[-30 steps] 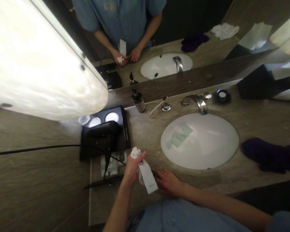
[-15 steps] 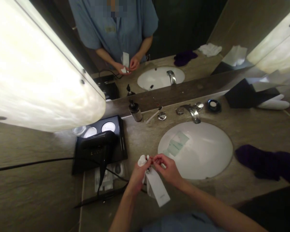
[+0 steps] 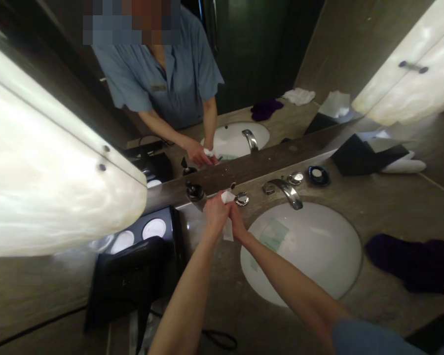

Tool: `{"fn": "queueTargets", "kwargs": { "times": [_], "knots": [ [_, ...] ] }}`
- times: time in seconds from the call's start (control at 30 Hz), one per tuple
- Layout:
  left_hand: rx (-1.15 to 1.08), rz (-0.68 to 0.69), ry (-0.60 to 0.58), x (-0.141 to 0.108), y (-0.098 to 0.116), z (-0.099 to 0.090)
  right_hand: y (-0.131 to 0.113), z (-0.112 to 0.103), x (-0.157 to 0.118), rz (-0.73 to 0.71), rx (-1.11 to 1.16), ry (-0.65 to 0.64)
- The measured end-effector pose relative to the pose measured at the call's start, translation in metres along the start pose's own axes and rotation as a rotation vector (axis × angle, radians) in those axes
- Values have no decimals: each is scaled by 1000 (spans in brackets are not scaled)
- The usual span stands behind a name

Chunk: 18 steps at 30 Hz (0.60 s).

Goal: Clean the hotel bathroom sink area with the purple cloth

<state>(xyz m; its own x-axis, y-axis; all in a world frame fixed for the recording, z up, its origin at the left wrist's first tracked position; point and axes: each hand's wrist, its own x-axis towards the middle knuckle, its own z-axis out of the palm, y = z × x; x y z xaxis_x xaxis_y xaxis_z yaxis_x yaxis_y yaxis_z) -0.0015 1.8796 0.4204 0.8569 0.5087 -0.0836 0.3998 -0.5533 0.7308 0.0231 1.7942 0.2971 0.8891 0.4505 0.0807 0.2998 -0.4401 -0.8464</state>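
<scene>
Both hands are together on the counter between the soap dispenser [image 3: 195,192] and the sink. My left hand [image 3: 216,217] is closed, with a crumpled white tissue [image 3: 228,197] showing at its fingers. A pale strip of white packet [image 3: 228,231] hangs below, between the two wrists. My right hand [image 3: 237,222] presses close beside the left one; its fingers are bent and mostly hidden, so what they hold cannot be made out. Just beyond the fingers lies a chrome tap knob [image 3: 241,198]. The slim stick seen there before is largely covered by the hands.
The white sink [image 3: 318,256] holds a pale green sachet [image 3: 274,234], with a chrome faucet [image 3: 288,192] behind. A hair dryer [image 3: 133,256] lies on a black tray [image 3: 177,231] at left. Dark purple cloth [image 3: 410,261] lies right, near a black tissue box [image 3: 358,153].
Both hands have moved forward from the counter's front to beside the tap knob, taking the tissue and white packet along. The view has shifted, and the reflected person leans forward.
</scene>
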Motion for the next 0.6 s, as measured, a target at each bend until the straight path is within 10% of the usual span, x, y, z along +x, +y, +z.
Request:
{"fn": "queueTargets", "kwargs": {
  "times": [0.13, 0.3, 0.43, 0.6],
  "knots": [
    [27, 109, 5, -8, 27, 5, -3, -14, -28, -13, 19, 58],
    [-284, 23, 102, -79, 28, 16, 60, -104, -116, 168, 31, 348],
    [-193, -171, -307, -109, -8, 100, 157, -174, -156, 458, -74, 395],
    [-153, -244, -239, -114, -49, 222, 239, -194, -145, 398, -132, 298]
  ]
}}
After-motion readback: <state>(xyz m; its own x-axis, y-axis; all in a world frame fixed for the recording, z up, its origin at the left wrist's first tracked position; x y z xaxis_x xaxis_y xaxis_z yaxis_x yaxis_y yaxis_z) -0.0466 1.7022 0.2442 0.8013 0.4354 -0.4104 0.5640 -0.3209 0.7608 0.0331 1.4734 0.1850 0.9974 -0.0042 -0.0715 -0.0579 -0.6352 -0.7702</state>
